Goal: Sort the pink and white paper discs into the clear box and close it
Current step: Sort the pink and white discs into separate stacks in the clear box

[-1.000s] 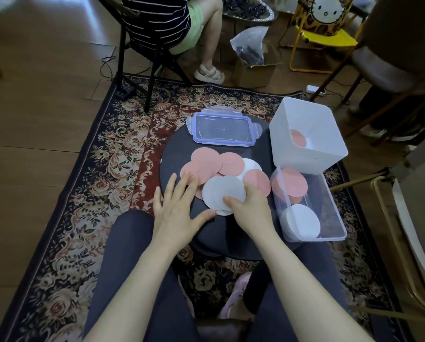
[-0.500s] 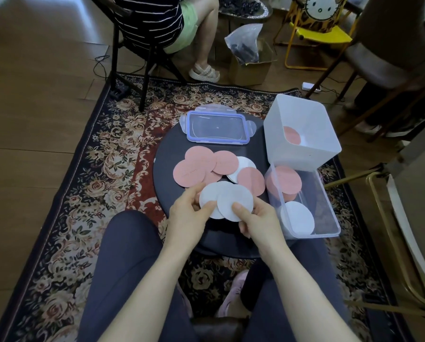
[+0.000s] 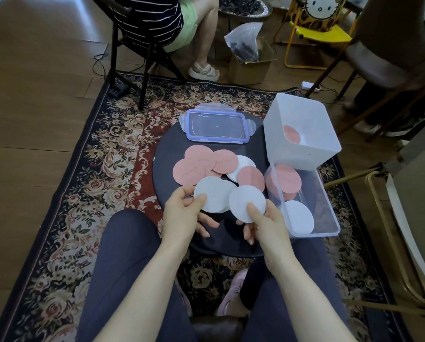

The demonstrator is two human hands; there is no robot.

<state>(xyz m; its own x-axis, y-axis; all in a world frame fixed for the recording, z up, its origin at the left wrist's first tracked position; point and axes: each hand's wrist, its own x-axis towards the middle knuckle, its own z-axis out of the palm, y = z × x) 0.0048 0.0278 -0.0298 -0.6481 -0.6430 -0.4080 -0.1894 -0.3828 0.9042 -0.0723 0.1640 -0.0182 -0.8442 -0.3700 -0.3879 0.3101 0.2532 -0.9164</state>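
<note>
Both hands are now lifting white discs off the counter [image 3: 231, 243]: left hand [image 3: 181, 213] is pinching a small stack [image 3: 212, 195], right hand [image 3: 263, 223] is pinching one disc [image 3: 246, 201], heading toward the clear box [image 3: 329, 218], just beside. Pink discs [image 3: 199, 164] are still waiting. Faint writing on them, unreadable.

Home, living-room type space. Evidence: wood plank floor [image 3: 34, 99], floral patterned rug [image 3: 103, 154] under a small round dark bench [image 3: 172, 144], mixed seating around it, including a yellow-framed kids' chair [image 3: 315, 33] with a cartoon cat face on the backrest, and a black folding chair [image 3: 137, 58] with a second person sitting in sandals. Open cardboard box [image 3: 249, 67] with a plastic bag on the floor, white power strip [image 3: 310, 85] with trailing cable (typical household clutter, no industrial fixtures).
</note>
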